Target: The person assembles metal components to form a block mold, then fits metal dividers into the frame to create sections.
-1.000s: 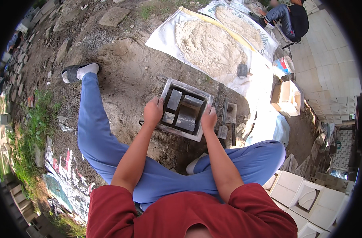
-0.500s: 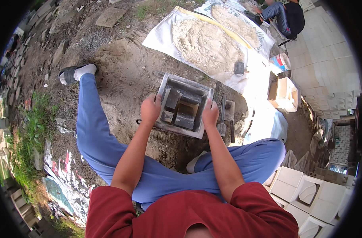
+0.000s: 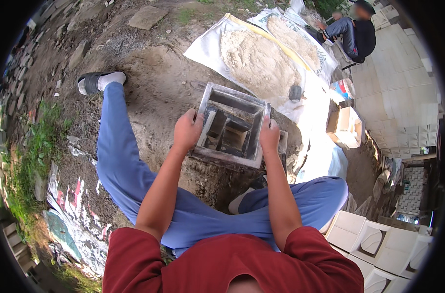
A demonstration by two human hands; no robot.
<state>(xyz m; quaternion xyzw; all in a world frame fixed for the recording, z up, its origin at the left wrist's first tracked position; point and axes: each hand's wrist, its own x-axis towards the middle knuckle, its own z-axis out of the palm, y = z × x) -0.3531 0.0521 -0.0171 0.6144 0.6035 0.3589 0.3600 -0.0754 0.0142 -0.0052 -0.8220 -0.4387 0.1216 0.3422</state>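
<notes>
Between my knees, a square grey mould frame [image 3: 227, 160] with dusty, pale edges is held by its two sides. My left hand [image 3: 188, 131] is closed round its left side, and my right hand [image 3: 269, 136] grips the right side. Through the frame's opening show dark core blocks [image 3: 234, 126] and a lighter tan face among them. The frame seems to stand higher than these blocks; whether it still touches them I cannot tell. Beside my right hand, a small grey rectangular piece [image 3: 283, 142] is partly hidden by that hand.
White sacks [image 3: 198, 48] spread on the dirt carry heaps of pale powder [image 3: 256, 61] and a small dark cup-like object [image 3: 294, 93]. Rightward are a bucket [image 3: 343, 89], an open box [image 3: 348, 124] and stacked pale blocks [image 3: 347, 229]. Another person [image 3: 364, 39] sits at the far right.
Both hands have raised the mould frame, which looks larger and slightly farther right. The core blocks inside now sit lower relative to its rim. The view has shifted a little.
</notes>
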